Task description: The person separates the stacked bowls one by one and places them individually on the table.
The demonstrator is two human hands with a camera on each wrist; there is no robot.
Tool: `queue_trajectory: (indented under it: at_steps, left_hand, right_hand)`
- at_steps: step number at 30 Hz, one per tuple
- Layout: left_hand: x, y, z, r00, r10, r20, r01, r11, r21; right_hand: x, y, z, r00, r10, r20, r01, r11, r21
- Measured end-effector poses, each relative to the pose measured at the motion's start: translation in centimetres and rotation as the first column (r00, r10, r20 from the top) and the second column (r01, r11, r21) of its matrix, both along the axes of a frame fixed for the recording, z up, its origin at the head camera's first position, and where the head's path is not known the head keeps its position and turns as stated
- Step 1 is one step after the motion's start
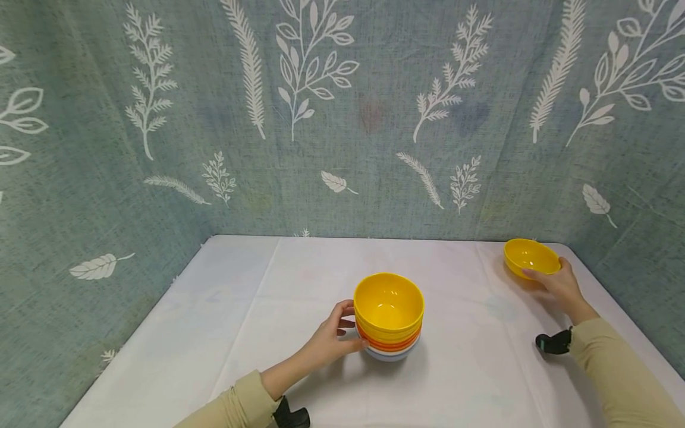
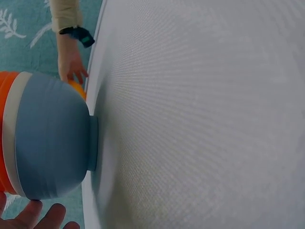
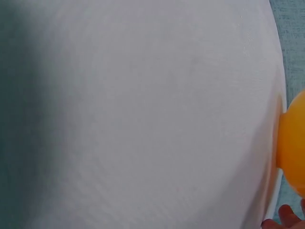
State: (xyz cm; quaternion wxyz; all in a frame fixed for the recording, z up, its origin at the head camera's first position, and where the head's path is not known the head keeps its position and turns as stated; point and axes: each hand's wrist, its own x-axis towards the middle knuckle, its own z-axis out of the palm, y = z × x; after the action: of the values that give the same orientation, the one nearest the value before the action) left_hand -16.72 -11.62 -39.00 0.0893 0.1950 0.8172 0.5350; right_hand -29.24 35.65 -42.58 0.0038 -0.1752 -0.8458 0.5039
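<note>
White table (image 1: 299, 279), leaf-print cloth walls (image 1: 160, 148); left hand (image 1: 332, 342) cups bowl stack (image 1: 389, 318), right hand (image 1: 559, 285) grips single yellow bowl (image 1: 530, 257) w/ curled fingers

No legible txt, labels, brands or nos. anywhere, bowls and cloth incl.

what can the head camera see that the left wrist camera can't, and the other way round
Only the head view shows the stack's yellow top bowl from above, the left hand gripping the stack's side, and the leaf-print backdrop behind the table. Only the left wrist view shows the blue bottom bowl and its foot ring on the white cloth. Both show the right hand holding the single yellow bowl at the table's far corner.
</note>
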Motion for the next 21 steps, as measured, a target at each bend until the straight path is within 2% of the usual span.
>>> queue_trajectory:
  at_steps: [3, 9, 12, 16, 21]
  left_hand:
    - [-0.2, -0.1, -0.4, 1.000, 0.001, 0.000, -0.001, 1.000, 0.003]
    - [-1.7, -0.4, -3.0, 1.000, 0.010, -0.008, -0.010, 1.000, -0.017]
    - [-2.0, -0.5, -3.6, 1.000, 0.013, -0.006, -0.013, 1.000, -0.015]
    - [-1.6, -0.5, -3.1, 1.000, 0.023, 0.012, -0.023, 1.000, 0.002]
    - [-0.4, -0.1, -0.8, 1.000, 0.016, 0.014, -0.016, 1.000, 0.014]
  right_hand:
    - [-0.1, 0.1, 0.1, 1.000, 0.008, 0.010, -0.008, 1.000, 0.004]
    - [-0.2, 0.3, 0.5, 0.999, 0.033, 0.037, -0.033, 0.999, 0.009]
    - [-0.1, 0.4, 0.8, 0.998, 0.045, 0.048, -0.046, 0.999, 0.008]
    - [-0.9, 1.3, 0.2, 0.998, 0.041, 0.056, -0.042, 0.999, 0.021]
    - [-3.5, 4.2, -3.1, 0.999, -0.002, 0.044, -0.001, 0.998, 0.065]
